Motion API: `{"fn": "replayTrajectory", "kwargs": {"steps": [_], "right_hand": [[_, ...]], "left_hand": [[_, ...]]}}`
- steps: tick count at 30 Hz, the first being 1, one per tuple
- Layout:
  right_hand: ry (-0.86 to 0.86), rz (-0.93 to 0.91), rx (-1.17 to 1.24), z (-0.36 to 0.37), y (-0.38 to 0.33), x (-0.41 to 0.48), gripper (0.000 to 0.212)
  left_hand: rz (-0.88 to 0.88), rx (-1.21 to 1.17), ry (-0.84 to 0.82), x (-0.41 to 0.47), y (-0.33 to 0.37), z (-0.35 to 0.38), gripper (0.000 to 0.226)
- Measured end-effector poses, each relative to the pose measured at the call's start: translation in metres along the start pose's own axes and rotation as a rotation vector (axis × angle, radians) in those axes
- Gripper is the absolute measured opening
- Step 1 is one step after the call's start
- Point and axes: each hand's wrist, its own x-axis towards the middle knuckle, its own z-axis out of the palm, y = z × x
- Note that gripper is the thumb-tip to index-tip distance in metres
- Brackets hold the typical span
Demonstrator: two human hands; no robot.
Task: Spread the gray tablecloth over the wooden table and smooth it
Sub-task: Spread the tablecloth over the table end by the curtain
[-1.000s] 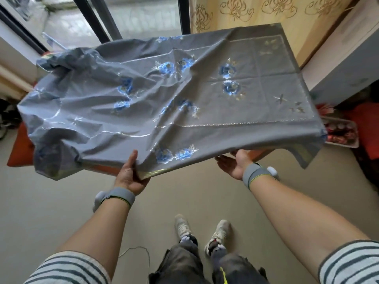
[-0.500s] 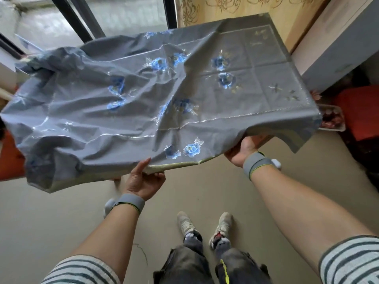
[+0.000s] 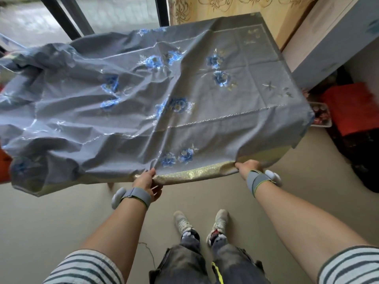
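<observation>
The gray tablecloth [image 3: 205, 124], embroidered with blue flowers and edged with a gold band, lies over the table and hides the wooden top completely. Its right half is flat; its left half is bunched in deep wrinkles and hangs past the left end. My left hand [image 3: 146, 180] pinches the gold hem at the near edge, just left of the middle. My right hand [image 3: 247, 168] grips the same hem further right. The hem is stretched between both hands. A grey band sits on each wrist.
A glass door with dark frames [image 3: 67, 19] stands behind the table. A grey-white cabinet [image 3: 328, 44] is at the right, with a red item [image 3: 352, 109] and a tray of small things [image 3: 320, 117] below it. Beige floor lies around my feet [image 3: 202, 222].
Both hands have gone from under the near edge to gripping the gold hem, and the hem is now pulled toward me and drawn taut. The camera view shifted slightly.
</observation>
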Motion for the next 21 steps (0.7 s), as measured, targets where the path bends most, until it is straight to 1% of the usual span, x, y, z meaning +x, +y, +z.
{"fn": "replayTrajectory", "kwargs": {"steps": [2,4,5,7,8,10,13,15,17,19,21], "right_hand": [[-0.121,-0.040,-0.115,-0.004,-0.003,0.001,0.037],[-0.158,-0.079,-0.195,-0.005,-0.017,-0.008,0.030],[-0.126,-0.113,-0.272,-0.005,-0.027,-0.012,0.026],[0.025,-0.245,-0.438,-0.005,-0.054,-0.022,0.022],[0.079,-0.331,-0.452,-0.003,-0.070,-0.025,0.022],[0.098,-0.491,-0.450,0.003,-0.095,-0.029,0.025],[0.075,-0.687,-0.574,0.029,-0.130,-0.034,0.044],[0.022,-0.719,-0.674,0.047,-0.142,-0.038,0.054],[0.003,-0.713,-0.795,0.060,-0.138,-0.038,0.054],[0.055,-0.728,-0.880,0.064,-0.132,-0.034,0.048],[0.100,-0.740,-0.902,0.058,-0.143,-0.030,0.038]], "left_hand": [[0.003,0.112,-0.003,0.002,0.006,-0.001,0.024],[-0.004,0.240,-0.012,0.002,0.015,-0.008,0.028],[0.007,0.300,-0.007,0.002,0.018,-0.013,0.029],[0.090,0.479,0.036,0.001,0.021,-0.024,0.035],[0.154,0.579,0.064,0.001,0.023,-0.029,0.037],[0.261,0.722,0.106,-0.001,0.024,-0.033,0.038],[0.409,0.762,0.210,0.005,0.045,-0.038,0.031],[0.504,0.772,0.273,0.011,0.063,-0.041,0.031],[0.556,0.815,0.305,0.018,0.078,-0.043,0.046],[0.549,0.872,0.297,0.024,0.088,-0.045,0.064],[0.513,0.894,0.277,0.028,0.101,-0.044,0.068]]}}
